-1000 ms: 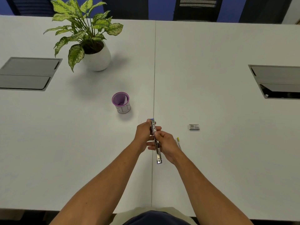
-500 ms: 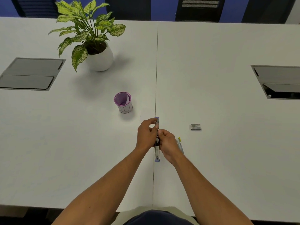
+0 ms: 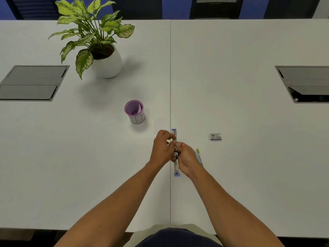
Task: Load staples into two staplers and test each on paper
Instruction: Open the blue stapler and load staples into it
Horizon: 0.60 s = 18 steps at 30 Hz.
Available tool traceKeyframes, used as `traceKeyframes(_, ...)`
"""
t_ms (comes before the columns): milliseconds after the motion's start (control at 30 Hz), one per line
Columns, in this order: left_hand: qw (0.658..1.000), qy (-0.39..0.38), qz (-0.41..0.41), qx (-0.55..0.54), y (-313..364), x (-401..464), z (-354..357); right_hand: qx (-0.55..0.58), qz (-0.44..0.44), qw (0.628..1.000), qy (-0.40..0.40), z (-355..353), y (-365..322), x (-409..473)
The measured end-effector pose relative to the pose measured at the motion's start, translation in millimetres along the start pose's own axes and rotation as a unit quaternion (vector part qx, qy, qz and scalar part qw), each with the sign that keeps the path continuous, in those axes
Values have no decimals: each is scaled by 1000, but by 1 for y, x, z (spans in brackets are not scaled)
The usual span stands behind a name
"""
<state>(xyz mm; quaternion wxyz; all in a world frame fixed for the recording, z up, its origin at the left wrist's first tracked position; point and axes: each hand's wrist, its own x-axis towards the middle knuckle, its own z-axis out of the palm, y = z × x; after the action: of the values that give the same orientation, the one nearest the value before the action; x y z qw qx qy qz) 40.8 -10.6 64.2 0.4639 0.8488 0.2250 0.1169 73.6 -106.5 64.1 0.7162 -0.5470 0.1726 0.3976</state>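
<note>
A slim purple-and-metal stapler (image 3: 176, 166) is swung fully open into one long line over the table's centre seam. My right hand (image 3: 187, 159) grips its middle from the right. My left hand (image 3: 161, 148) pinches at the metal rail near the far half; I cannot make out a staple strip between the fingers. A second stapler (image 3: 199, 156), pale with a yellow tip, lies on the table just right of my right hand, partly hidden by it. A small staple box (image 3: 215, 136) lies further right. A faint white paper slip (image 3: 161, 126) lies beyond my left hand.
A purple cup (image 3: 134, 111) labelled as a bin stands to the far left of the hands. A potted plant (image 3: 99, 43) sits at the back left. Two recessed grey cable hatches (image 3: 32, 82) (image 3: 304, 82) flank the white table (image 3: 249, 175).
The open stapler has turned from a slight tilt to straight along the seam. My left hand's fingers have shifted along its far half. The view moved slightly.
</note>
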Motion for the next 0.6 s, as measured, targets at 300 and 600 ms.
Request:
traceKeyframes(300, 993, -82, -26, -76, -4, -7, -2, 5, 11, 1000, -12, -3, 1, 5)
traceKeyframes(600, 995, -96, 30, -30, -18, -17, -6, 66, 14, 998, -18, -8, 2, 13)
